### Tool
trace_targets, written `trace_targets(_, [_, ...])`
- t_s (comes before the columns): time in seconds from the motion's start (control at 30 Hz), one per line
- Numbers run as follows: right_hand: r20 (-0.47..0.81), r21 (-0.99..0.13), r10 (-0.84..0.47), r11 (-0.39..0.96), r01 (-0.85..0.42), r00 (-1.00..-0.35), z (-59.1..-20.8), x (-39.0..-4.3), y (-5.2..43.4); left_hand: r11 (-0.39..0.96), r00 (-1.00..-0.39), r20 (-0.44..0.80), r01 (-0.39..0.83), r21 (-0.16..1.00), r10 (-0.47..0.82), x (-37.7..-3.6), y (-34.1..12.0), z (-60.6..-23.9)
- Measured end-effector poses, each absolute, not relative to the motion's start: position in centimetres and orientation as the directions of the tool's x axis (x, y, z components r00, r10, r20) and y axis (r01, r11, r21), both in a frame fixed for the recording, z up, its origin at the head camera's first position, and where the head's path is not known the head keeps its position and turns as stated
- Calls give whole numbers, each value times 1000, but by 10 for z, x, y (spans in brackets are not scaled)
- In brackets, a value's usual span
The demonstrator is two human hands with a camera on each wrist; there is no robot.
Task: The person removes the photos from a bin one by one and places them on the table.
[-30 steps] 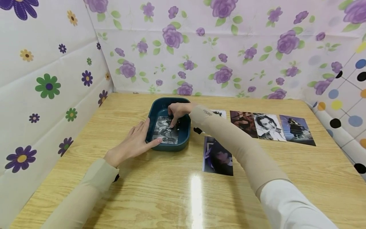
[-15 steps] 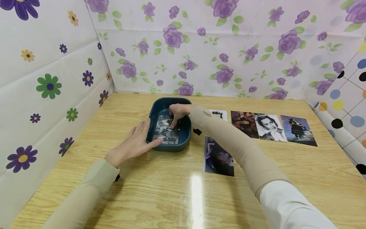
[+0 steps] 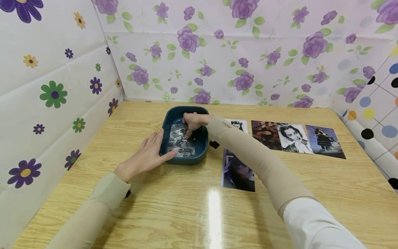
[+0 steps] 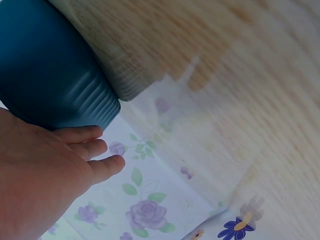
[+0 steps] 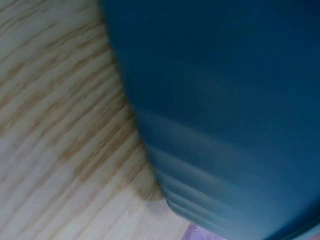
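Observation:
A dark teal plastic bin (image 3: 199,160) with rounded corners stands on the wooden table. Inside it lies a black-and-white photo (image 3: 178,143). My left hand (image 3: 144,155) rests against the bin's left side with the fingers nearly straight, its thumb on the front rim. In the left wrist view, the fingertips (image 4: 100,147) lie along the ribbed outer wall. My right hand (image 3: 194,122) reaches over the right wall into the bin. One digit points down onto the photo; the others bend near its far edge, and I cannot tell whether they pinch it. The right wrist view shows mostly the bin's wall (image 5: 210,110).
To the right, a row holds a portrait photo (image 3: 239,124) partly behind my right sleeve, a reddish-brown photo (image 3: 265,133), a black-and-white portrait (image 3: 293,138) and a blue-toned photo (image 3: 324,140). A dark purple photo (image 3: 237,173) lies in front. Floral sheeting (image 3: 217,69) surrounds the table (image 3: 168,207).
The photo inside the bin has shifted slightly away and to the right under my right hand. My left hand stays in place on the bin.

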State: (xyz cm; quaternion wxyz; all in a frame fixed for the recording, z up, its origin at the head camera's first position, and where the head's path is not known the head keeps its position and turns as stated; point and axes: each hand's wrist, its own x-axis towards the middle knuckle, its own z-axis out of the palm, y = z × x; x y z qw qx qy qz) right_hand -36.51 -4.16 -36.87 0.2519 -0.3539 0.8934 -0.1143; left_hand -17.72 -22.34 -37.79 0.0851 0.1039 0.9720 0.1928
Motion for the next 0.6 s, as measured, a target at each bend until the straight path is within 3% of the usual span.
trace_targets(0.6, [-351, -574, -698, 687, -445, -625, -363, -362, -35, 908, -964, -115, 179, 379, 239, -178, -223, -378])
